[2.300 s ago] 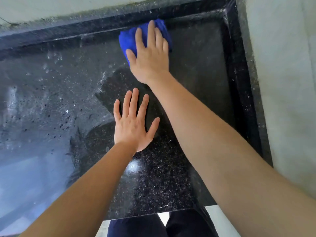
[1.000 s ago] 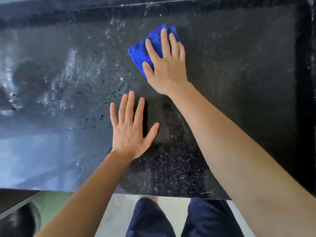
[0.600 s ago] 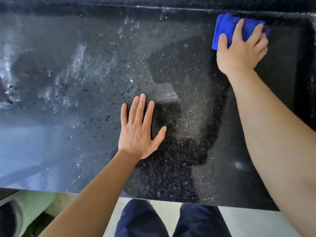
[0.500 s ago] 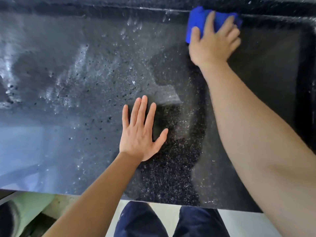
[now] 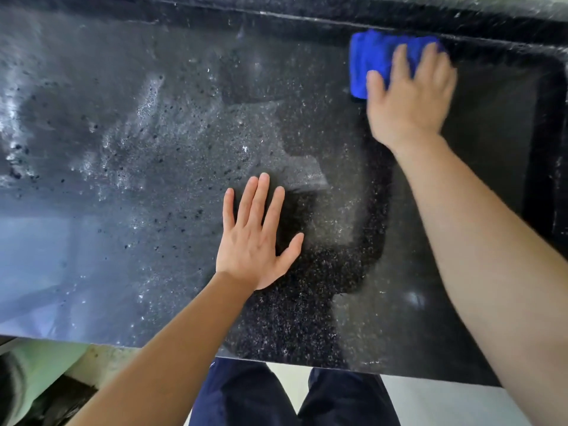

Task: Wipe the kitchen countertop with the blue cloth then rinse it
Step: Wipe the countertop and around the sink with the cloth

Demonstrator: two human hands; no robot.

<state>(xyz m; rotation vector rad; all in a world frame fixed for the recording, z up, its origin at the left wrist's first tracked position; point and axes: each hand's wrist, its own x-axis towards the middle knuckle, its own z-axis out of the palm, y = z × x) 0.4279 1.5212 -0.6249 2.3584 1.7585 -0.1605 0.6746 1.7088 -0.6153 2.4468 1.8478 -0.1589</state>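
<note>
The black speckled countertop (image 5: 153, 149) fills the view, wet and streaked on its left half. A folded blue cloth (image 5: 373, 61) lies at the far right, close to the raised back edge. My right hand (image 5: 410, 99) presses flat on the cloth, fingers spread over it and blurred with motion; the hand hides the cloth's near part. My left hand (image 5: 256, 241) rests palm down on the counter's middle, fingers apart, holding nothing.
A raised black lip (image 5: 307, 13) runs along the back, and a darker border (image 5: 550, 149) closes the right side. The counter's front edge (image 5: 92, 341) runs across the bottom, with my dark trousers (image 5: 292, 398) and a pale floor below it.
My right hand has slid the cloth along the back edge, first left and then back to the right. My left hand has stayed flat in the same place.
</note>
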